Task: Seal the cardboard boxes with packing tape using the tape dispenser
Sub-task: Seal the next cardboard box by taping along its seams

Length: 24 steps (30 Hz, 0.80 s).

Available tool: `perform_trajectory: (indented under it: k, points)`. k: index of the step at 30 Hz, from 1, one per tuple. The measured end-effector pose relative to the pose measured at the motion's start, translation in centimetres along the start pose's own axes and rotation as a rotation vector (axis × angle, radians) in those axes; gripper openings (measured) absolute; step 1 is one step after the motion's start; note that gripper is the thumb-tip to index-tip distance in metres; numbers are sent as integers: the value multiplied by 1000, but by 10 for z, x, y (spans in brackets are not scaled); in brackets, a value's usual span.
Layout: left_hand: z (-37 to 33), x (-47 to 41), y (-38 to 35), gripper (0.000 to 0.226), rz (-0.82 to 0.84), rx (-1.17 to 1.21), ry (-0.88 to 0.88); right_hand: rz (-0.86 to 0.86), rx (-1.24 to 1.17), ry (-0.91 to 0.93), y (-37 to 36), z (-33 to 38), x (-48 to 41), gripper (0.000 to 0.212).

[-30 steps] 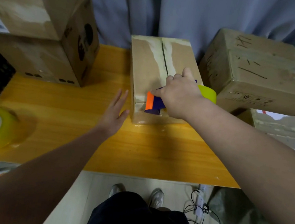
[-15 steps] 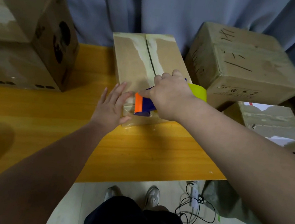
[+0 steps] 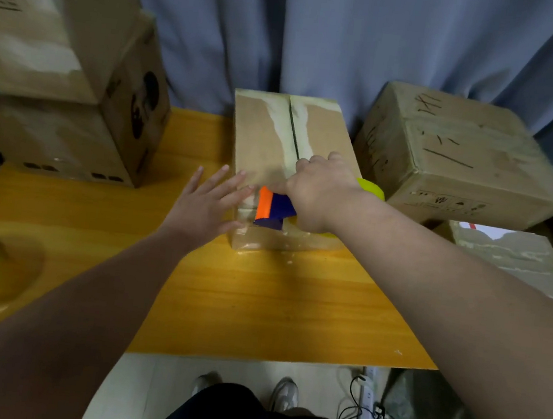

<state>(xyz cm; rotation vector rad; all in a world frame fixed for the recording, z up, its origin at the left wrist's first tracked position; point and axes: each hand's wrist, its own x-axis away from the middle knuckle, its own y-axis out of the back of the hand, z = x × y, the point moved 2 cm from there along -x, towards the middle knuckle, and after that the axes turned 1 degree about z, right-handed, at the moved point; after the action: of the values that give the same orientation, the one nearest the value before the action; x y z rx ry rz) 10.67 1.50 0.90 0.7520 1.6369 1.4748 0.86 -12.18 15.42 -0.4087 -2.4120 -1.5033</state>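
Gripped tight: right hand [image 3: 321,197] curled round orange-and-blue plastic tape dispenser [image 3: 270,208], at near end of small brown cardboard box [image 3: 262,139].

Left hand [image 3: 206,208] lay w/ fingers spread & straight, touching the box's near-left corner, prob. bracing it on the yellow wooden table [image 3: 258,293]. Dispenser's yellow tape roll [image 3: 370,189] showed just behind the right wrist, and its head sat at the box's near top edge, approx. on the centre seam. Seam beyond looked bare: dark gap, only pale torn old-tape marks either side. So I'd judge the strip barely begun, w/ the whole top run left. Tape on the front face: couldn't tell. Large stacked cardboard boxes [image 3: 53,132] stood at left, large scribbled-on cardboard box [image 3: 463,161] at right; sealed or not, unclear.
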Motion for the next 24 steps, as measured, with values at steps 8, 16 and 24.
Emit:
perform_trajectory:
  k: [8,16,24]
  points:
    - [-7,1,14,34,-240,-48,-139,-74,-58,51,10,-2,-9,48]
    - [-24,6,15,44,-58,-3,79,21,-19,182,10,-16,-3,53]
    - [-41,4,43,66,268,141,383,10,76,285,12,-25,0,61]
